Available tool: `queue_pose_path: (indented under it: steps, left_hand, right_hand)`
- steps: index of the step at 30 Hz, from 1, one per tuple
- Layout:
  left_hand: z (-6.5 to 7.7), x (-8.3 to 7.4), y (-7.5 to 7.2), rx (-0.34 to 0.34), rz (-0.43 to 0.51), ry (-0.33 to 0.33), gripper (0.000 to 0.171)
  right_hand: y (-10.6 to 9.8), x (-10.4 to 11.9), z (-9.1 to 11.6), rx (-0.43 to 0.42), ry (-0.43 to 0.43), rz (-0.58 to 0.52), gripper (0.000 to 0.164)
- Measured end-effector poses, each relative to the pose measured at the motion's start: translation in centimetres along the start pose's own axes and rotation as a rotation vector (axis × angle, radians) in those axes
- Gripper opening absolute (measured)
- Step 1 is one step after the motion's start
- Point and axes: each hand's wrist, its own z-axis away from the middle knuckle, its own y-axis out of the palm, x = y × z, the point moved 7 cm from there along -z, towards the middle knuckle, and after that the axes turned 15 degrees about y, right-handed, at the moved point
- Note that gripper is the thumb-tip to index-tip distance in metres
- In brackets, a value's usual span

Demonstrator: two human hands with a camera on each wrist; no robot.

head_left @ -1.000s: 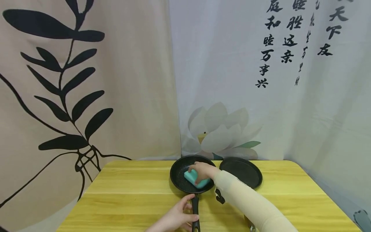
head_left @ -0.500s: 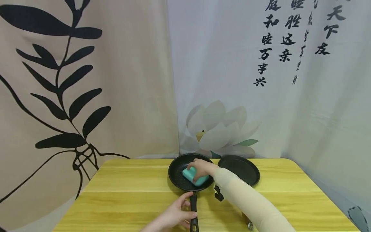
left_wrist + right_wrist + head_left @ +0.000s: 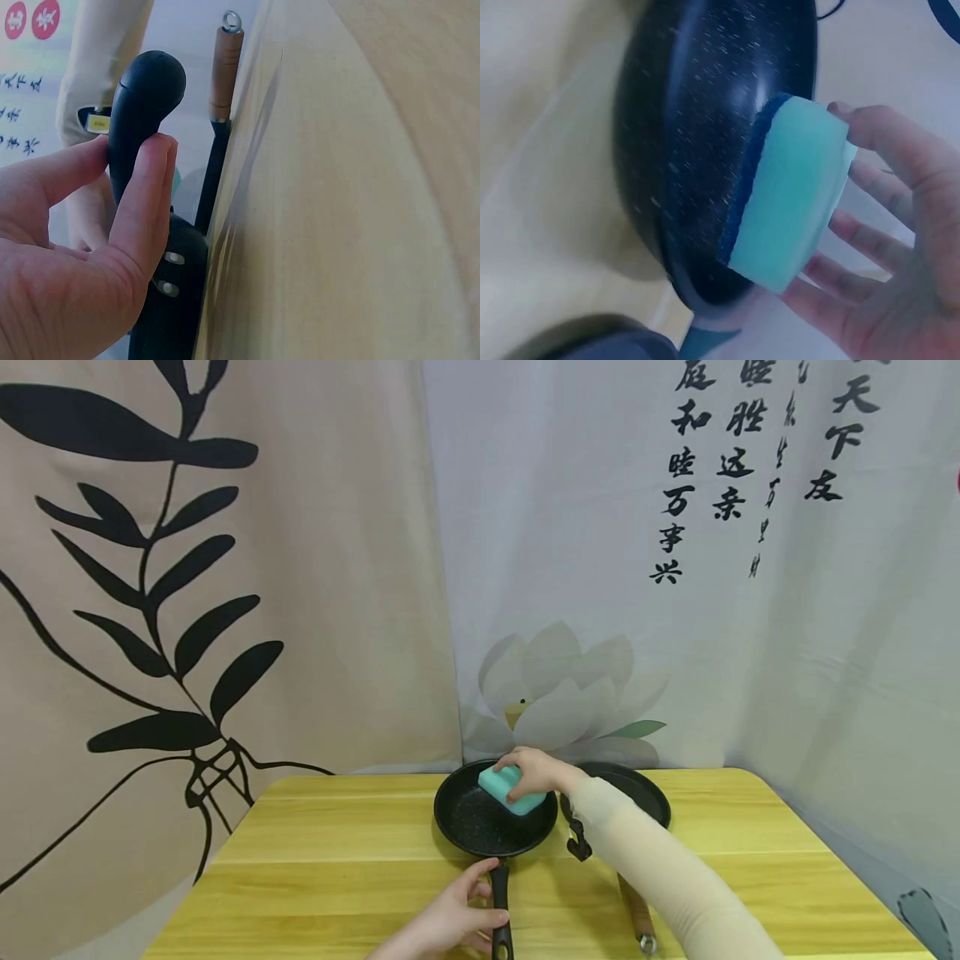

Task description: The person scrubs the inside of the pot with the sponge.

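A black speckled frying pan (image 3: pixel 476 827) sits on the table with its handle (image 3: pixel 500 902) toward me. My left hand (image 3: pixel 465 912) grips that handle, thumb on one side and fingers on the other, as the left wrist view shows up close. Over the far right part of the pan, my right hand (image 3: pixel 538 772) holds a turquoise sponge (image 3: pixel 512 789) between thumb and fingers. In the right wrist view the sponge's dark scouring layer (image 3: pixel 754 176) faces the pan's inner surface, tilted and close to it.
A second black pan (image 3: pixel 637 792), flatter, lies at the right under my right forearm. Its wooden handle (image 3: pixel 637 912) with a metal ring points toward me. The wooden table (image 3: pixel 315 852) ends at a printed curtain (image 3: pixel 360 610) behind.
My right hand has moved the sponge from the middle of the pan toward its far right side, and the sponge appears raised. The left hand keeps its hold on the handle.
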Motion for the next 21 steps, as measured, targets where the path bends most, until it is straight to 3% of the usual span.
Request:
queue_pose_path:
  steps: [9,21]
  left_hand:
    - [0.1,0.1,0.1,-0.016,-0.004,0.031,0.075]
    - [0.2,-0.4,0.1,-0.022,0.011,0.032,0.074]
  right_hand:
    - [-3.3,-0.9,0.8,-0.037,0.007,-0.016,0.058]
    - [-7.6,-5.4,2.7,-0.09,0.076,-0.072,0.06]
